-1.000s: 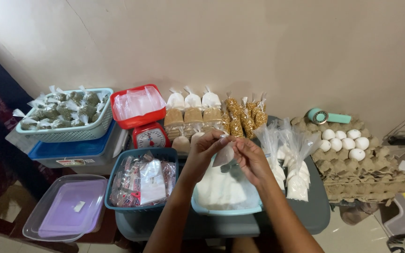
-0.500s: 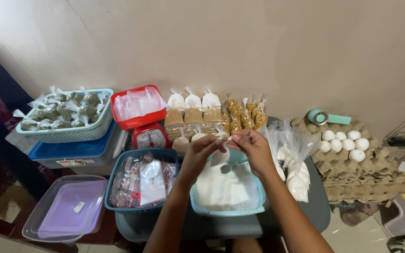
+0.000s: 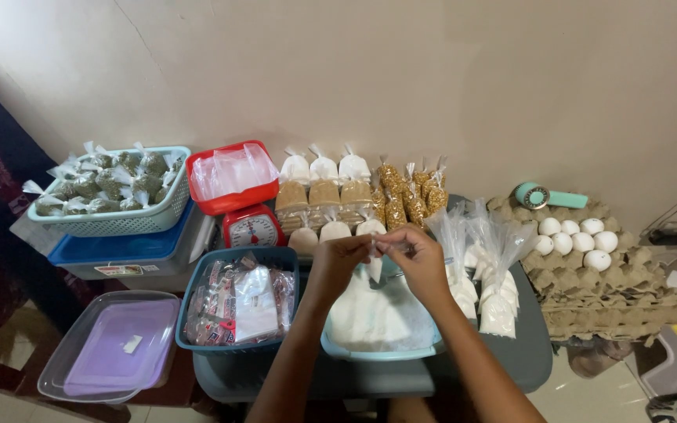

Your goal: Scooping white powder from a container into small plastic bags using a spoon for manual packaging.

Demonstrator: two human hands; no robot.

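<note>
Both grips pinch the neck of a small clear plastic bag of white powder [image 3: 375, 262]: left hand [image 3: 341, 262], right hand [image 3: 415, 257]; filled bags [image 3: 489, 301] stand beside, and powder remains in the light blue tub [image 3: 378, 352]

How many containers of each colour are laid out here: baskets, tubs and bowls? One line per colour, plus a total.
Light blue: 2, the basket of green packets and the tub of white powder
Dark blue: 2, the lidded bin and the basket of wrapped sachets
Red: 1, the scale bowl
Clear with purple lid: 1, the box
Total: 6
</note>
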